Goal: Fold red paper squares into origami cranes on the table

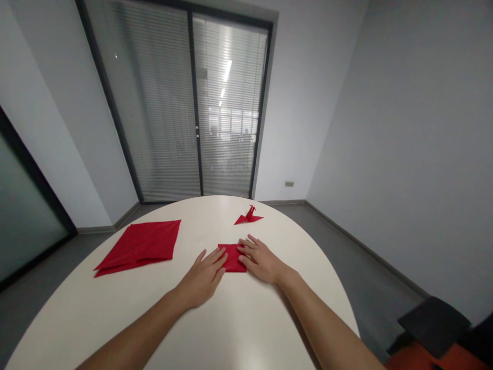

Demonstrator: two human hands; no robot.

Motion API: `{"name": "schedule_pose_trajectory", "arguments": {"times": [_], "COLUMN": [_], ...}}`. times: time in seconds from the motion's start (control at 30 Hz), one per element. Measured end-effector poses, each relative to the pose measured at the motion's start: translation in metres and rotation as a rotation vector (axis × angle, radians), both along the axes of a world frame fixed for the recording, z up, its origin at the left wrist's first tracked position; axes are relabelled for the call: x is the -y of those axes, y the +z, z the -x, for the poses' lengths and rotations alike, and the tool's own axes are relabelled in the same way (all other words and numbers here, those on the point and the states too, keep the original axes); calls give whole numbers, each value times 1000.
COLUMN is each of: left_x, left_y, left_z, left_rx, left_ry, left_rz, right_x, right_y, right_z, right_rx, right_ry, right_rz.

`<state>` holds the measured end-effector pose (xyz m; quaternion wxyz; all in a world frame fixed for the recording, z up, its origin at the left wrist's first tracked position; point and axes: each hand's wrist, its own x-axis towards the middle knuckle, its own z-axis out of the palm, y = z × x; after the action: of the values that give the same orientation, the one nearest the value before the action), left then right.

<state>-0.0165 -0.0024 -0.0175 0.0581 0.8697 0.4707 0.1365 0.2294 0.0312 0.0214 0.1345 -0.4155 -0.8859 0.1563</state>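
Note:
A small folded square of red paper (pixel 232 258) lies flat on the white round table (pixel 215 329) in front of me. On its left edge rest the fingers of my left hand (pixel 206 280), stretched out and flat. My right hand (pixel 264 259) lies over the paper's right edge, fingers spread, partly covering it. Neither hand grips anything. Just beyond the right hand stands a red origami crane (pixel 249 216) with its wings out.
To the left lies a stack of large red paper sheets (pixel 142 244), its near edges lifting apart. A black and orange chair (pixel 433 329) stands at the lower right beside the table. Behind the table are glass doors with blinds (pixel 231 154).

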Motion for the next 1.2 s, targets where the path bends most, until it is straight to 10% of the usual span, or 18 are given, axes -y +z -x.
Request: {"name": "schedule_pose_trajectory", "arguments": {"times": [0.23, 0.77, 1.2], "left_x": [7, 3, 3], "left_y": [15, 1, 8], "left_z": [-1, -2, -5], "left_rx": [62, 36, 6], "left_ry": [-171, 22, 78], "left_rz": [0, -116, -139], "right_x": [5, -9, -2], "right_y": [2, -18, 7], "right_z": [11, -9, -3], "right_rx": [-21, 70, -94], "right_ry": [128, -42, 144], "right_rz": [43, 88, -50]}}
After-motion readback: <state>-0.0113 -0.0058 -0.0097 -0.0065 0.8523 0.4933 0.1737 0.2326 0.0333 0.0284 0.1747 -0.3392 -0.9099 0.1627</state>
